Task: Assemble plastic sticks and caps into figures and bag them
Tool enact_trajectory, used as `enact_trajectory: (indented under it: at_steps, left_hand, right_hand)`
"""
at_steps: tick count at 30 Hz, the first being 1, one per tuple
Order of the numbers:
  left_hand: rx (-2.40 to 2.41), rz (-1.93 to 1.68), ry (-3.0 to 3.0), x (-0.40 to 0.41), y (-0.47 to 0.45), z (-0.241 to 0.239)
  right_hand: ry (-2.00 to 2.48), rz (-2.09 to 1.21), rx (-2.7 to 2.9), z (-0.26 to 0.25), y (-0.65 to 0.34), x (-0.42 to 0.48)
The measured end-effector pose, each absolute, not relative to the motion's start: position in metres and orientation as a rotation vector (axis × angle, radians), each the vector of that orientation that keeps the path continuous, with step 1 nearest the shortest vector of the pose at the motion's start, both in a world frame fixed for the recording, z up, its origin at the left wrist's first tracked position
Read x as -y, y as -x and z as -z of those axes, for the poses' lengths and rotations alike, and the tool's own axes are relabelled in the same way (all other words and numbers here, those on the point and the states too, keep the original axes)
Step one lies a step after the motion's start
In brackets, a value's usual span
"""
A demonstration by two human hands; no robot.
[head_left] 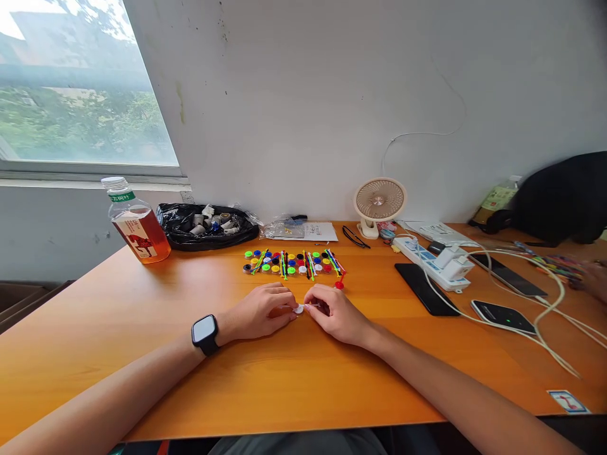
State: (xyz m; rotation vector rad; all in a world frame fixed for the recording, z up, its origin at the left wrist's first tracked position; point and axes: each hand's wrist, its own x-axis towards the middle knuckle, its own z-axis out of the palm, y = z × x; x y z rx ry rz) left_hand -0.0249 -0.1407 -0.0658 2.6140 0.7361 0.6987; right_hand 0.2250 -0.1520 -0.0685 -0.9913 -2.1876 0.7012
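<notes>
My left hand [260,312], with a black smartwatch [205,334] on its wrist, rests on the orange table [142,354] with fingers curled around a small white round cap [298,309]. My right hand [336,314] meets it from the right, pinching a thin white stick [313,306] whose end touches the cap. Just beyond my hands lies a row of coloured caps and sticks [294,262]. A single red cap with a stick [339,284] sits apart, near my right hand.
A bottle of amber tea [135,222] stands back left beside a black bag of small parts [208,224]. A small fan [379,203], glasses, a power strip [439,261] with cables, and phones [503,315] fill the right. Another person's hand [592,278] is at the right edge.
</notes>
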Motion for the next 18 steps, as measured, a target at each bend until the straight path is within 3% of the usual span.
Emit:
enact_trajectory:
  at_steps: [18]
  left_hand:
    - [-0.730,-0.709,-2.599,0.1406,0.0241,0.0665]
  right_hand:
    - [1.007,-0.751,2.196,0.0680,-0.2254,0.1520]
